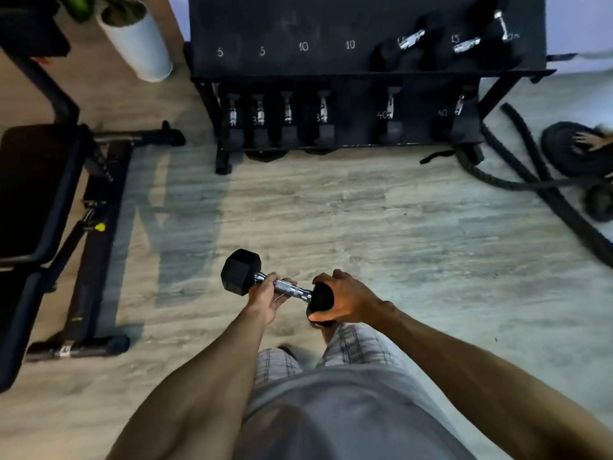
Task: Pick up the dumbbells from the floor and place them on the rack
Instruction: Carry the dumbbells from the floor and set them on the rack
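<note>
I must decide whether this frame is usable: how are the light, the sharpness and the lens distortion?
Head view: the light is dim, and the rack is nearly black though its white numbers still read. Wide-angle distortion bows lines near the edges. The dumbbell handle glints, and fine detail looks soft throughout.

One dumbbell is held by two hands, the left hand and the right hand. Ahead of the grip stands one rack, carrying six lower-shelf dumbbells and three upper-shelf dumbbells. Left of the grip is one bench; to its far right, one rope.
</note>
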Action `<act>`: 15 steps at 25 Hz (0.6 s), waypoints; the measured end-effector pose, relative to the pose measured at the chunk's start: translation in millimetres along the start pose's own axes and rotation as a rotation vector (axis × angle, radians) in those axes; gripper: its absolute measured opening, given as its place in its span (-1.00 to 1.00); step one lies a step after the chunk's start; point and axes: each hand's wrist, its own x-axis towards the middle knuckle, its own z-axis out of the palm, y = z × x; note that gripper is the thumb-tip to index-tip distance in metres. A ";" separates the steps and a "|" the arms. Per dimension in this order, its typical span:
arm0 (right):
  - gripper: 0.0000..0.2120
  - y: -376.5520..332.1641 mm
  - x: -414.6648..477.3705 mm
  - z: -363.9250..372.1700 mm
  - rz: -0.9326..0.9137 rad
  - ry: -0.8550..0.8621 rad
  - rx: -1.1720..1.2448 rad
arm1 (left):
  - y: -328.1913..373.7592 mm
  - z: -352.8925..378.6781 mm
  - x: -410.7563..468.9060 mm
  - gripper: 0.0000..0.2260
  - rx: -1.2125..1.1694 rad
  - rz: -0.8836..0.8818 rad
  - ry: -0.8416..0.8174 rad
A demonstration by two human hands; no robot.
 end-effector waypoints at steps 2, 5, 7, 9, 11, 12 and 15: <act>-0.18 16.3 33.7 -24.1 0.020 0.007 0.052 | 29.6 30.3 28.8 -0.78 0.051 0.009 -0.002; -0.21 40.5 82.8 -71.3 0.036 0.008 0.073 | 76.4 83.6 64.2 -0.78 0.096 0.013 0.008; -0.23 60.0 117.9 -119.1 0.055 0.015 0.101 | 111.6 126.7 90.8 -0.78 0.084 0.017 0.025; -0.25 77.7 146.1 -164.2 0.059 0.000 0.099 | 144.6 167.8 108.2 -0.78 0.107 0.011 0.015; -0.25 95.6 175.2 -209.5 0.045 0.004 0.087 | 176.7 210.5 123.3 -0.77 0.087 0.034 0.004; -0.25 105.0 188.7 -226.3 0.057 0.011 0.088 | 189.7 226.7 132.5 -0.77 0.078 0.030 0.007; -0.25 123.0 225.7 -272.2 0.039 0.017 0.072 | 230.3 271.1 156.0 -0.79 0.105 0.045 0.029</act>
